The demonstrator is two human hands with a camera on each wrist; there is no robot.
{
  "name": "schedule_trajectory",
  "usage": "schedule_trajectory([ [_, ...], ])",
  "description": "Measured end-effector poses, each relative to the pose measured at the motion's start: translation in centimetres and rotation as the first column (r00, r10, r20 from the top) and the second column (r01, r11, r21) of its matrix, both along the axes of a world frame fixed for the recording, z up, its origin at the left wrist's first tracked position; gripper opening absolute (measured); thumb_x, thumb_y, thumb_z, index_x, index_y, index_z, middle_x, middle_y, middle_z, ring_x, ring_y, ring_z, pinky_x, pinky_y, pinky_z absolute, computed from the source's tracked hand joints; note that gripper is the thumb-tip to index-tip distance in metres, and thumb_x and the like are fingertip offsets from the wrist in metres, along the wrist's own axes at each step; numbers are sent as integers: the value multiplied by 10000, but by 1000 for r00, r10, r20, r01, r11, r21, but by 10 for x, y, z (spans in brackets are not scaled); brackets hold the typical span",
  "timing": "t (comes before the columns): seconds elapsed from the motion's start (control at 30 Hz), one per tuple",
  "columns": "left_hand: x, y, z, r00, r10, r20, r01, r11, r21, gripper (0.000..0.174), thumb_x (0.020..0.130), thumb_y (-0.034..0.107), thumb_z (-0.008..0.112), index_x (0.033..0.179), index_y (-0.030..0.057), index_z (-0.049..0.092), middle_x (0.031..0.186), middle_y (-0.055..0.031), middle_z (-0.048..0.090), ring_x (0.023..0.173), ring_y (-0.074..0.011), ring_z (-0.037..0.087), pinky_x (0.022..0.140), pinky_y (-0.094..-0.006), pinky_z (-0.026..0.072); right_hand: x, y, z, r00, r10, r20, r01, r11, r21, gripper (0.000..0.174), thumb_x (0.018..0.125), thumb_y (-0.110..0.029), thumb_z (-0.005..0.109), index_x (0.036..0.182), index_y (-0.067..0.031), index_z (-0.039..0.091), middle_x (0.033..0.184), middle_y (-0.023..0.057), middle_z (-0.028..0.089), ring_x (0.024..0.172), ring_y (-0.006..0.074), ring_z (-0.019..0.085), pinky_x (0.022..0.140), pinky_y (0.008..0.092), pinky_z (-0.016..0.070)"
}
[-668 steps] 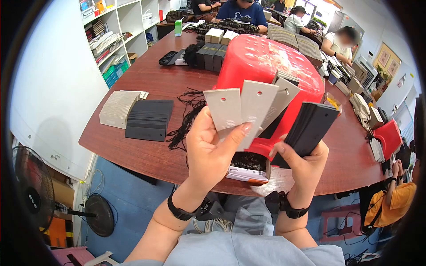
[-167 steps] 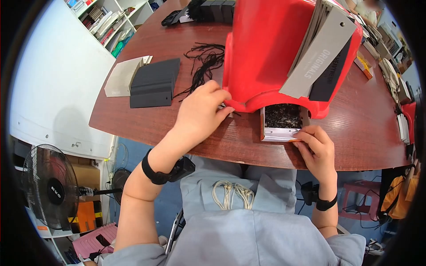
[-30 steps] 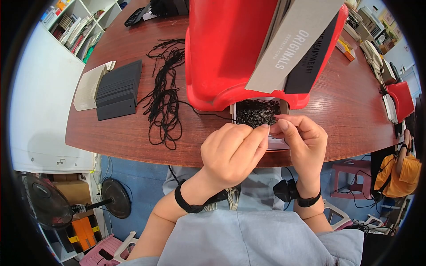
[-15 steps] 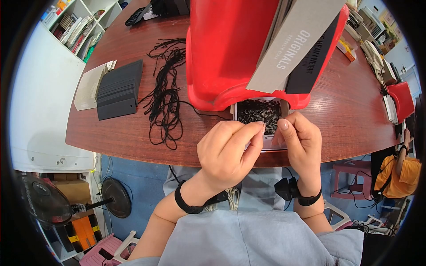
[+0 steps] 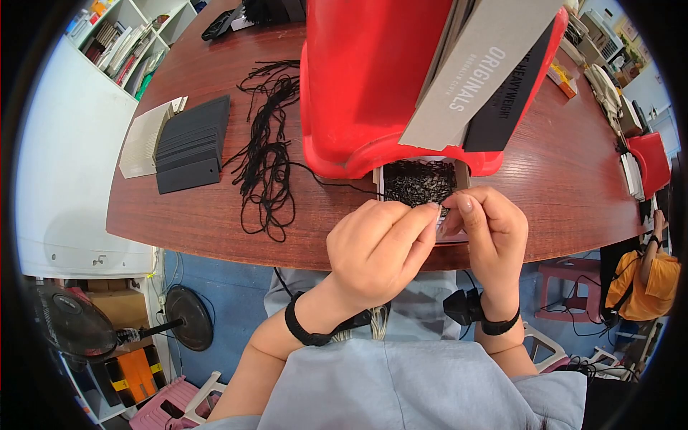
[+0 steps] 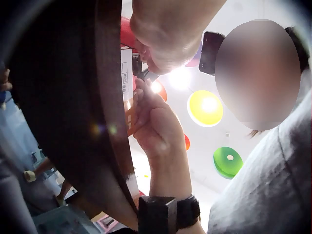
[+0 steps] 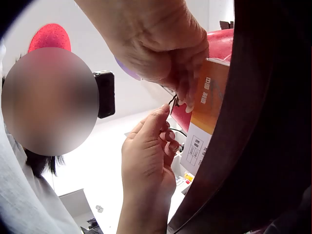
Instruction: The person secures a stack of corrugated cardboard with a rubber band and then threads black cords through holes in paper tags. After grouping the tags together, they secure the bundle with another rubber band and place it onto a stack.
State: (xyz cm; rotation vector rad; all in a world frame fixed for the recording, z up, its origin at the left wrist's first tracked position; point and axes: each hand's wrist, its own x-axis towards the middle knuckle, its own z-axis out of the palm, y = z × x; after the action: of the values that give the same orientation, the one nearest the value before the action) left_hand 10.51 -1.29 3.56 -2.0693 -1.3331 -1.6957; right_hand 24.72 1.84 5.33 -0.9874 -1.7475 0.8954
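Observation:
My left hand [image 5: 380, 244] pinches a black cord [image 7: 172, 99] between thumb and forefinger, above the front of a small cardboard box [image 7: 202, 114]. My right hand [image 5: 496, 231] has its thumb and forefinger together at the same spot, pinching a small dark piece too small to tell. The fingertips of both hands almost meet. Behind them the box is full of small shiny black pieces [image 5: 417, 179]. From a tangled bunch of black cords [image 5: 266, 175] on the left, one strand runs toward the left hand's fingertips.
A red plastic stool [image 5: 365, 93] stands over the box. Grey tags [image 5: 466, 86] printed ORIGINALS and a black tag [image 5: 505, 107] lean on it. Stacked grey cards [image 5: 145, 143] and black cards [image 5: 190, 147] lie left on the wooden table [image 5: 179, 222].
Long before, both hands held fanned tags; these lean on the stool now. The cord bunch has moved nearer the front edge. Half a second ago the fingertips were apart; they have come together.

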Motion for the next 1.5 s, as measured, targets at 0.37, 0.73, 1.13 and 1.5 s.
schedule_trajectory([
  [0.37, 2, 0, 2, 999, 11, -40, -9, 999, 35, 225, 603, -60, 674, 810, 6, 616, 691, -63, 530, 520, -176, 515, 441, -262, 415, -1, -1, -2, 999, -27, 28, 24, 995, 95, 76, 813, -54, 553, 773, -5, 596, 607, 71, 556, 528, 150, 539, 493, 251, 411],
  [0.73, 5, -2, 5, 1000, -13, 10, 14, 1000, -24, 206, 618, -57, 669, 809, 6, 624, 707, -77, 550, 556, -170, 536, 471, -249, 434, 1, -4, 4, 995, 35, 95, -55, 977, 206, 34, 788, -29, 570, 783, 0, 588, 649, 84, 563, 550, 175, 549, 492, 261, 423],
  [1.13, -17, -4, 20, 952, -286, 107, 305, 907, -291, 158, 629, -2, 691, 780, 8, 646, 703, -81, 570, 598, -148, 545, 498, -232, 419, 17, 5, 9, 928, 236, 287, -321, 899, 299, 75, 711, -63, 644, 749, -17, 598, 656, 90, 569, 574, 227, 548, 512, 298, 427],
  [1.5, 3, -42, 30, 644, -749, 153, 762, 646, -47, 104, 680, 67, 645, 777, 29, 641, 719, -48, 569, 556, -170, 524, 490, -257, 436, -3, -48, 3, 656, 142, -742, -755, 143, -640, 600, 915, -440, 256, 1134, 71, 480, 1062, 119, 552, 997, 182, 498, 834, 292, 391],
])
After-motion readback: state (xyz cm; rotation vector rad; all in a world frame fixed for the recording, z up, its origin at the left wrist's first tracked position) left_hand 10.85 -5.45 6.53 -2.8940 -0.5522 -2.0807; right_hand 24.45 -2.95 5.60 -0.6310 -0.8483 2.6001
